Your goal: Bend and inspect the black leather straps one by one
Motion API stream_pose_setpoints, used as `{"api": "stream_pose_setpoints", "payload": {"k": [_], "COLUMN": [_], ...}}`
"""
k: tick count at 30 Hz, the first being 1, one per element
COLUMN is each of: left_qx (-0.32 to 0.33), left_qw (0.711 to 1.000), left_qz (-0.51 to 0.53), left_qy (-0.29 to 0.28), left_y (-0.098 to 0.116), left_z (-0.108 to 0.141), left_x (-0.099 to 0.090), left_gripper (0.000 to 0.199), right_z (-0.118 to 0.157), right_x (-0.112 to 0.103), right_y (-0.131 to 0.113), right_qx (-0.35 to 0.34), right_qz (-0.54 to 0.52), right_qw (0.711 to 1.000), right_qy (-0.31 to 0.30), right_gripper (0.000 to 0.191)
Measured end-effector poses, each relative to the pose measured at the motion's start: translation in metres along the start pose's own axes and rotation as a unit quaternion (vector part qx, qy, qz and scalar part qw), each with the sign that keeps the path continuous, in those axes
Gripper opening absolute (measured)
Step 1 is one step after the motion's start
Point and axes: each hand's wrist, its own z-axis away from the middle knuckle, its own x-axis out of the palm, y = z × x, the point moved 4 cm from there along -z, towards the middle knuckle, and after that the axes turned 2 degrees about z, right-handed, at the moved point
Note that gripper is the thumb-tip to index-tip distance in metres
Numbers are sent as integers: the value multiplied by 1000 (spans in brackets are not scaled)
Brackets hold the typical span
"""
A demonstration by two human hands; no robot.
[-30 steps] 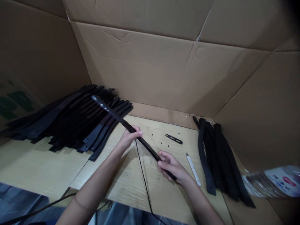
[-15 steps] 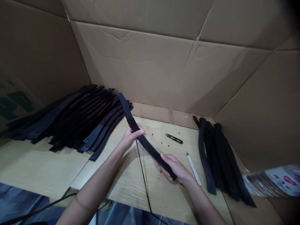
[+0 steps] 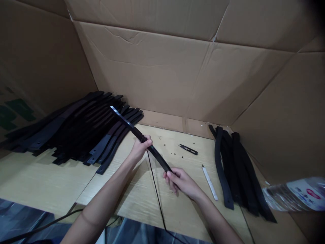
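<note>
A long, curved black strip [image 3: 159, 157] slants above the table, seen almost edge-on. Around its middle, beside a wrapped band of dark cord, my left hand [image 3: 141, 147] is closed. My right hand [image 3: 179, 180] grips the strip's near end between thumb and fingers. From below my left hand a thin black cord [image 3: 155, 189] hangs down over the table's front edge. To the right of the strip lie small black thread snips [image 3: 188, 149] and a white pen-like tool [image 3: 209, 182] with a dark tip.
A large pile of similar black strips [image 3: 76, 128] covers the table's left. Several more strips [image 3: 228, 166] lie on the right, with a clear plastic bottle [image 3: 297, 195] beside them. Cardboard walls [image 3: 152, 67] enclose the back and sides. Small dark scraps dot the table [image 3: 193, 210].
The strip has rolled in my hands from its broad face to its edge, and its far end has swung left. My right hand has shifted slightly left and up.
</note>
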Motion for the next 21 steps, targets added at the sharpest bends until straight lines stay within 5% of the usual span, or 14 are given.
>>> {"api": "stream_pose_setpoints", "payload": {"k": [10, 15, 21], "left_qx": [1, -4, 12], "left_qw": [997, 998, 998], "left_qz": [-74, -55, -66], "left_qy": [-4, -33, 17], "left_y": [7, 0, 2], "left_z": [2, -1, 0], "left_x": [2, 2, -3], "left_gripper": [29, 41, 36], "right_z": [4, 5, 4], "right_x": [-5, -3, 3], "right_y": [4, 0, -3], "right_qx": [81, 65, 12], "right_qz": [-15, -87, -125], "right_qw": [996, 994, 992], "right_qy": [44, -2, -24], "right_gripper": [65, 55, 45]}}
